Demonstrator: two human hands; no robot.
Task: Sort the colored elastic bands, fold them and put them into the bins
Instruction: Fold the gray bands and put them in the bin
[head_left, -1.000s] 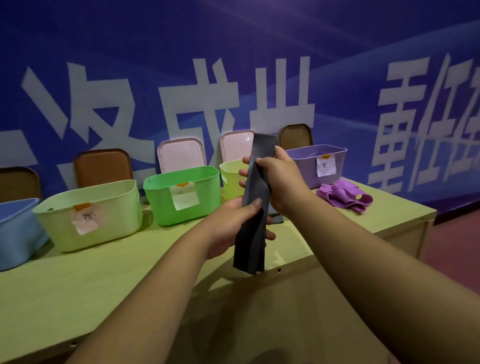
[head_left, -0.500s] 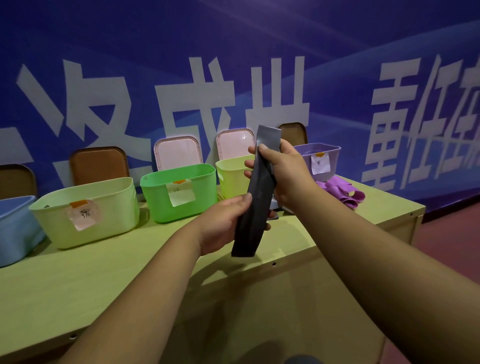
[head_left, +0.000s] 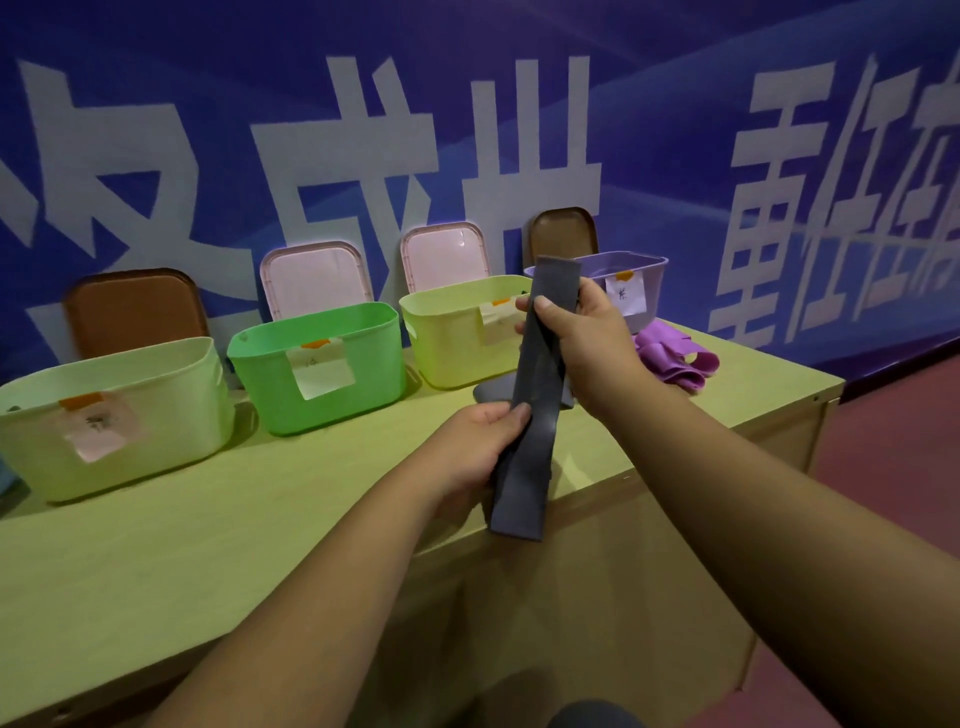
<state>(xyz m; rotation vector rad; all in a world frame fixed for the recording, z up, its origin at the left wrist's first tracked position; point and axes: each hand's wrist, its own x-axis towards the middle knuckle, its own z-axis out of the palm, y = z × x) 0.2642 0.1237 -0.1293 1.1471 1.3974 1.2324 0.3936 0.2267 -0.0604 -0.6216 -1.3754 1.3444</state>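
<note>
Four bins stand in a row along the far side of the table (head_left: 208, 519) in the head view: a pale bin (head_left: 156, 415) at left, a green bin (head_left: 260, 384), a lime bin (head_left: 447, 343) and a purple bin (head_left: 657, 280) at right. Each has a paper label on its near wall. From here I see only their inner walls, so I cannot tell what lies in them. Lids (head_left: 317, 280) lean on the blue wall behind. Purple bands (head_left: 675, 358) lie heaped on the table just beside the purple bin.

I see the dark band (head_left: 535, 374) held in the air over the table's near edge. Its long axis runs nearly upright, with the top end tipped slightly right and the bottom end hanging free. There is a twist along its length. The right hand (head_left: 592, 338) pinches the upper part, thumb on the near face. The left hand (head_left: 467, 457) pinches the lower part, thumb pressed on it. A second dark band (head_left: 491, 393) lies flat on the table behind.
</note>
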